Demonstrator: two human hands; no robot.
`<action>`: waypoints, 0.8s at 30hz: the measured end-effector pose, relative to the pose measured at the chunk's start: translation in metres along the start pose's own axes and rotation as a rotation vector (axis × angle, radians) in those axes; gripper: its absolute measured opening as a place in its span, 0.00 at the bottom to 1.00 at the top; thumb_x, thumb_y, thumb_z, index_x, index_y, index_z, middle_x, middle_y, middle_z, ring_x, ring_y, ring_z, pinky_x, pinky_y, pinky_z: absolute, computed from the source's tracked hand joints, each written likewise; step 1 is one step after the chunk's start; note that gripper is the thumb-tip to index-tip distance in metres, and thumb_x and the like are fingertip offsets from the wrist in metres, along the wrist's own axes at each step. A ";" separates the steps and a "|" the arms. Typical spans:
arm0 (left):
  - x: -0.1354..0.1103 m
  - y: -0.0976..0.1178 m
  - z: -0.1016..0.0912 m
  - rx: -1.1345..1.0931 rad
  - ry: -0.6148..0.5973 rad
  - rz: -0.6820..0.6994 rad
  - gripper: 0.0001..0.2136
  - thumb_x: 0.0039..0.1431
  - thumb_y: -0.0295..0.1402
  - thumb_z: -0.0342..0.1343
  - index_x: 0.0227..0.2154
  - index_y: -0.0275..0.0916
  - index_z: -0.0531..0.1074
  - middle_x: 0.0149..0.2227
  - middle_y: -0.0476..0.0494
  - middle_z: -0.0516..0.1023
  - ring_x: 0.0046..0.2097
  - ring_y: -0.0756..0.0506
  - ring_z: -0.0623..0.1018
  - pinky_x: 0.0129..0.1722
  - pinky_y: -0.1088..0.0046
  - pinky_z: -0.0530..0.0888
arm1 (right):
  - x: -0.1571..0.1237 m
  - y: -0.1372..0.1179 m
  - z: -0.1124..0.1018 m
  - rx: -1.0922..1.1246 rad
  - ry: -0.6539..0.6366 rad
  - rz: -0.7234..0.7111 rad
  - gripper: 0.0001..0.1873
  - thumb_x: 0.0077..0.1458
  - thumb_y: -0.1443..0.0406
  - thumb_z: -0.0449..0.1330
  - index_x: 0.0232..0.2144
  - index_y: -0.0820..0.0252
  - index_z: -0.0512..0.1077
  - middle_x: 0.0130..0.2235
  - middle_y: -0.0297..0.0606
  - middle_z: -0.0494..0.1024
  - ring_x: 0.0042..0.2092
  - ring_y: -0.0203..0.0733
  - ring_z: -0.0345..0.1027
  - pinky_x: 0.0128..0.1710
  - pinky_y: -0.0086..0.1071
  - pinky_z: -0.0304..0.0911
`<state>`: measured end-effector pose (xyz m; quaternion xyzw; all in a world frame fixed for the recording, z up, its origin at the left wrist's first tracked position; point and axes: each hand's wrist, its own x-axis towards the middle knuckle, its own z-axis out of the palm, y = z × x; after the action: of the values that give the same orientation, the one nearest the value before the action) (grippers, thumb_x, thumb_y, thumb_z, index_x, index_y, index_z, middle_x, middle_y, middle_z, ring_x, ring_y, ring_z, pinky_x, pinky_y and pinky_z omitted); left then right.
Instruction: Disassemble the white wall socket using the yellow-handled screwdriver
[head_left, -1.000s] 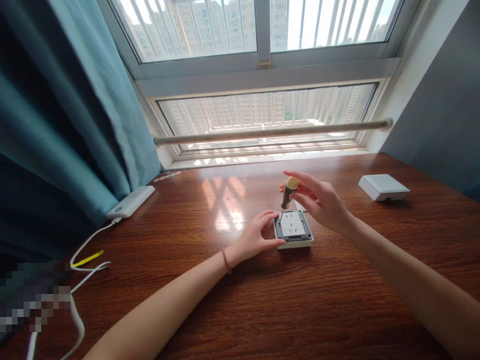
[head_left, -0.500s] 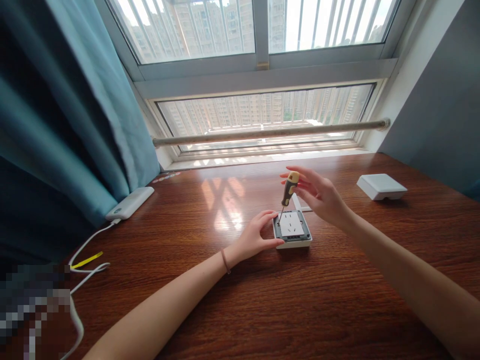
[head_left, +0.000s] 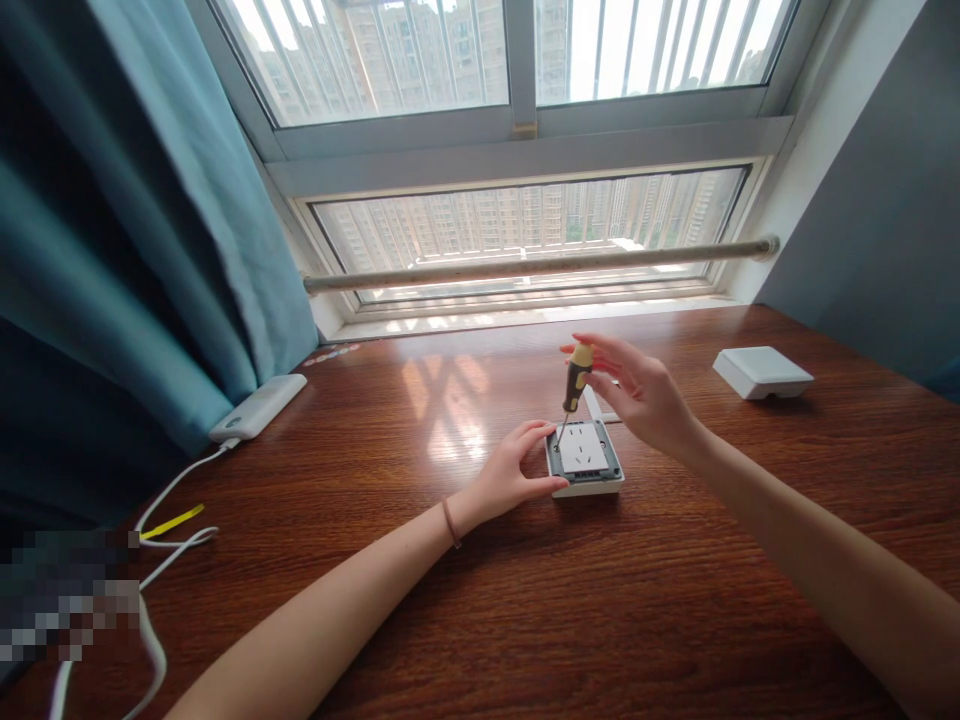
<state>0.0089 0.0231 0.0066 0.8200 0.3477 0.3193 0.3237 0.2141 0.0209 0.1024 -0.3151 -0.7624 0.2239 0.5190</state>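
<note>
A: From my remote seat I see the right hand point(head_left: 630, 385) pinching the handle of a screwdriver point(head_left: 577, 380) between thumb and fingers. How is the left one?

B: The left hand point(head_left: 517, 465) has its thumb spread well apart from the fingers. The thumb touches the near edge of the socket point(head_left: 583, 448), the fingertips are at its far left corner. The socket rests on the table point(head_left: 525, 620), between the hands.

A: What could go wrong, in your opinion?

B: The screwdriver leans, its handle farther and more to the right than its tip. I judge that such a tip may slip sideways, then scratch the white plate or hit the left fingers, which are near. If the tip is well seated, I cannot tell; it is too small.

A: I worry also about the glossy wood. If the left hold loosens, I think the socket could turn.

B: Agreed. It is squarish: smooth white plate with thin dark slots, grey frame around, white base below. The handle is dark with yellow patches, the shaft thin.

A: At far right I have a smooth white box point(head_left: 763, 370) with sloped sides; at left, a soft, folded blue curtain point(head_left: 187, 230).
</note>
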 end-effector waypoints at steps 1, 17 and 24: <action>0.000 0.000 0.000 -0.002 0.000 0.002 0.30 0.46 0.42 0.63 0.54 0.43 0.63 0.57 0.39 0.63 0.58 0.40 0.64 0.59 0.60 0.61 | 0.000 -0.001 0.001 -0.012 0.002 -0.015 0.23 0.56 0.69 0.53 0.54 0.52 0.61 0.50 0.38 0.71 0.50 0.42 0.66 0.50 0.41 0.64; 0.000 -0.001 0.000 0.002 0.006 0.001 0.31 0.46 0.41 0.63 0.54 0.43 0.62 0.57 0.39 0.62 0.58 0.39 0.64 0.59 0.58 0.61 | -0.001 0.003 0.006 0.072 0.042 0.044 0.19 0.57 0.67 0.51 0.52 0.54 0.59 0.50 0.42 0.69 0.49 0.42 0.66 0.49 0.42 0.64; -0.001 0.000 -0.001 0.030 -0.010 0.006 0.31 0.47 0.42 0.62 0.55 0.43 0.61 0.57 0.39 0.62 0.58 0.40 0.64 0.59 0.62 0.60 | -0.004 0.004 0.006 -0.227 0.242 0.034 0.16 0.49 0.62 0.62 0.42 0.52 0.69 0.40 0.38 0.71 0.40 0.43 0.67 0.40 0.39 0.67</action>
<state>0.0077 0.0225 0.0071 0.8274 0.3483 0.3107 0.3123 0.2105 0.0207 0.0956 -0.4091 -0.7092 0.1055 0.5643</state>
